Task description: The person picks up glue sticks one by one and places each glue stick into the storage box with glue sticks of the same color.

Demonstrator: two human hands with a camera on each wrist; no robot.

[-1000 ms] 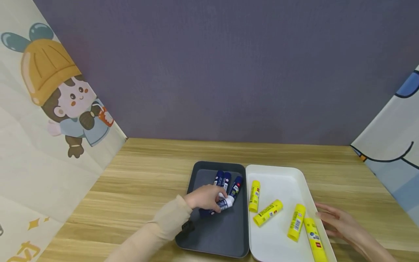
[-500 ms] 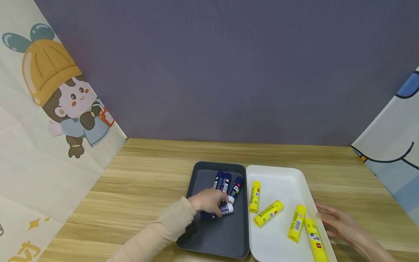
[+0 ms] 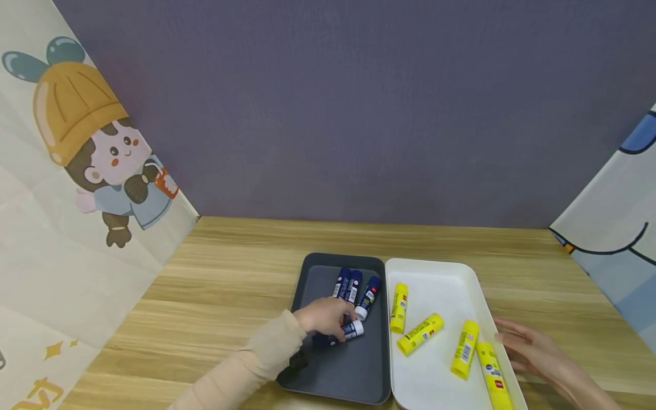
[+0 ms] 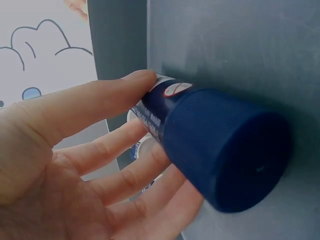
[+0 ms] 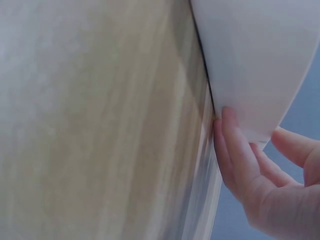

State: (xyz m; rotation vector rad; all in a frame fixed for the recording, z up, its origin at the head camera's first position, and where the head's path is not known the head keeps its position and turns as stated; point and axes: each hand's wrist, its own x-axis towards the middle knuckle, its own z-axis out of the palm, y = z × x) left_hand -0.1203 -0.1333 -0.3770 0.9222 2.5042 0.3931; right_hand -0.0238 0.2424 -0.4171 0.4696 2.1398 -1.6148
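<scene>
My left hand (image 3: 325, 315) reaches into the dark grey tray (image 3: 353, 376) and pinches a navy glue stick (image 4: 215, 130) between thumb and fingers. Its white end (image 3: 357, 327) points right, and its blue end faces the left wrist camera. The palm hides its middle in the head view. Just beyond lie three more navy glue sticks, one of them (image 3: 368, 297) slanted near the tray's right wall. At the far right, my right hand (image 3: 533, 350) touches the outer wall of the white tray (image 5: 255, 60), fingers fairly straight and thumb near the rim.
The white tray stands against the dark one's right side. Several yellow glue sticks lie in it, one (image 3: 420, 333) slanted across its middle. Both trays sit on a wooden table (image 3: 225, 273) backed by a dark purple-grey panel (image 3: 359, 114).
The held glue stick has shifted down slightly, and its white end now lies apart from the slanted stick beside it. My left hand moved slightly right, then barely stirred. The right hand stays put.
</scene>
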